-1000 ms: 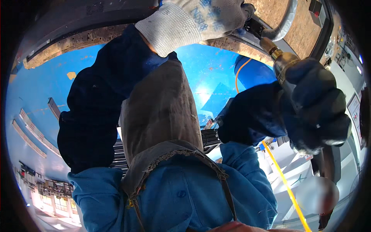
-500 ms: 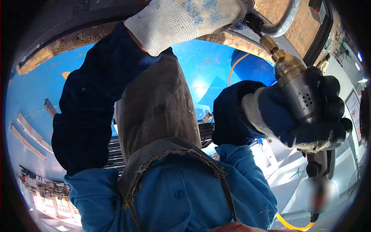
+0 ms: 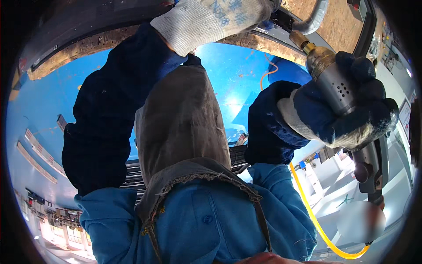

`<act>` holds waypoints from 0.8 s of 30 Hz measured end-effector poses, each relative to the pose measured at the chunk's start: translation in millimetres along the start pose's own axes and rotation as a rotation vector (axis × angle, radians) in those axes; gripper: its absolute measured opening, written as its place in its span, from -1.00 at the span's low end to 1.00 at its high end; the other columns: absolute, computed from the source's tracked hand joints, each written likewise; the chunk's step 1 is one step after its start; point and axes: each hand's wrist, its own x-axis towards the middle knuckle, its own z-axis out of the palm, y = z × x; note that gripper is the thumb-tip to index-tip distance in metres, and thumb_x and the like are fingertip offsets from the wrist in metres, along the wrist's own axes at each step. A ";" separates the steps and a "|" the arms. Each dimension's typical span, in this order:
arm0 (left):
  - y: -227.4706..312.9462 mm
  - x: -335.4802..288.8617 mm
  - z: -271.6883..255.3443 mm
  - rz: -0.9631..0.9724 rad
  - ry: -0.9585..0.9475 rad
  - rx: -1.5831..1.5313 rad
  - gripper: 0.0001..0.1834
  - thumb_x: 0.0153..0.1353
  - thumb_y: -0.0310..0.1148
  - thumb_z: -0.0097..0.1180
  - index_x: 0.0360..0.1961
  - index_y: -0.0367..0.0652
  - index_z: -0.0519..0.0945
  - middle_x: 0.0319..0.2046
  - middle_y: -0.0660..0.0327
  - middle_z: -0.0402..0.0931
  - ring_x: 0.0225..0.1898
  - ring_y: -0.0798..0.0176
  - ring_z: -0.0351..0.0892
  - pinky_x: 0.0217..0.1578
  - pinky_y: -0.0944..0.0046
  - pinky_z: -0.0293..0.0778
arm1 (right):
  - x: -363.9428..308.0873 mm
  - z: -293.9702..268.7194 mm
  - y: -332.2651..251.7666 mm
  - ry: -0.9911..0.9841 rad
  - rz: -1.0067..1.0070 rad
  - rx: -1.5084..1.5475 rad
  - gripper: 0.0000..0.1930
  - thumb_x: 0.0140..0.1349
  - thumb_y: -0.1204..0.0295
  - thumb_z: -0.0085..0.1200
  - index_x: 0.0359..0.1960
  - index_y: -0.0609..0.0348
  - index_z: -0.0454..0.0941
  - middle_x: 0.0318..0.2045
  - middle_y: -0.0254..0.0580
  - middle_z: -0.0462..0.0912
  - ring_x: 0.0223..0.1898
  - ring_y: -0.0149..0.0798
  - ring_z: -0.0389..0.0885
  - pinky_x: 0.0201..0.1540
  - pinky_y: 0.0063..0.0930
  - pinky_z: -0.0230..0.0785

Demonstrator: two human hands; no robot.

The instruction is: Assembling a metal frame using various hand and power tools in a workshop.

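Note:
My right hand [image 3: 347,105], in a dark blue coated glove, is wrapped round the body of an air grinder [image 3: 336,83]. Perforations dot the tool's grey body, and a brass collar and knurled nose lead up toward my left hand [image 3: 224,20]. That hand wears a white knit glove with blue marks and reaches over the workpiece's edge at the top. Its fingers are mostly hidden there. Beside its fingertips, close to the grinder's nose, are a dark metal part [image 3: 283,20] and a curved grey tube handle [image 3: 313,20].
A brown wooden board [image 3: 338,26] with dark framing spans the top. A yellow hose [image 3: 307,202] runs below the grinder and an orange hose [image 3: 269,70] lies over the blue floor [image 3: 233,83]. Pale strips [image 3: 41,152] lie at left. My grey apron [image 3: 180,123] hangs mid-view.
The grinder and my right hand have risen slightly, with the nose moving left and the rear end swinging right. More of the yellow hose shows. My left hand has shifted only slightly.

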 end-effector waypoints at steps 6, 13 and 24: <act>-6.1 -1.5 -6.0 0.034 0.054 -0.077 -0.66 0.04 -0.25 -0.02 -0.15 -0.10 0.53 -0.36 0.19 0.46 -0.28 0.22 0.47 -0.39 0.23 0.40 | 7.9 -2.3 10.0 -0.012 -0.071 -0.011 -0.53 0.28 0.05 -0.20 -0.17 0.28 0.44 -0.51 -0.07 0.49 -0.51 -0.12 0.61 -0.44 -0.30 0.59; -4.8 -4.7 -6.3 0.042 -0.025 -0.004 -0.59 0.09 -0.26 -0.07 -0.04 -0.17 0.49 -0.30 0.14 0.46 -0.21 0.16 0.46 -0.32 0.19 0.41 | 10.7 1.6 14.4 -0.079 -0.051 -0.061 -0.47 0.31 0.00 -0.26 -0.17 0.32 0.45 -0.51 0.01 0.50 -0.51 -0.08 0.62 -0.45 -0.25 0.59; -2.9 0.1 -4.6 0.030 -0.106 -0.062 -0.61 0.09 -0.27 -0.07 -0.08 -0.18 0.52 -0.28 0.12 0.48 -0.14 0.13 0.46 -0.25 0.18 0.42 | 6.8 4.2 12.3 -0.104 -0.059 -0.025 -0.50 0.30 0.05 -0.20 -0.11 0.33 0.42 -0.49 0.11 0.52 -0.49 -0.01 0.63 -0.47 -0.25 0.58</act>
